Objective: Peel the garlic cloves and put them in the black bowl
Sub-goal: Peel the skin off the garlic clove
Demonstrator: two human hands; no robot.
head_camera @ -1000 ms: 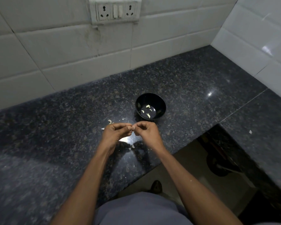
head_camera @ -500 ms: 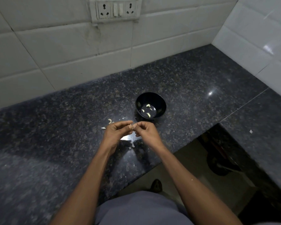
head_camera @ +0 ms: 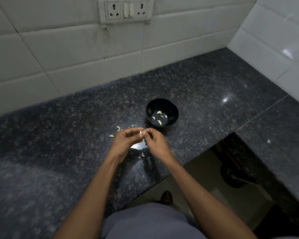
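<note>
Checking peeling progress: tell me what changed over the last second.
The fingertips of the left hand and right hand have parted slightly, baring a pale garlic clove pinched between them. The black bowl, its cloves and the peel scraps stayed put.

One black bowl (head_camera: pixel 162 112), four peeled cloves (head_camera: pixel 159 122) inside, two hands (head_camera: pixel 126 140).

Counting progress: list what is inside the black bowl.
Four pale garlic cloves lie on the black bowl's floor. The near inner wall is hidden behind the rim.
</note>
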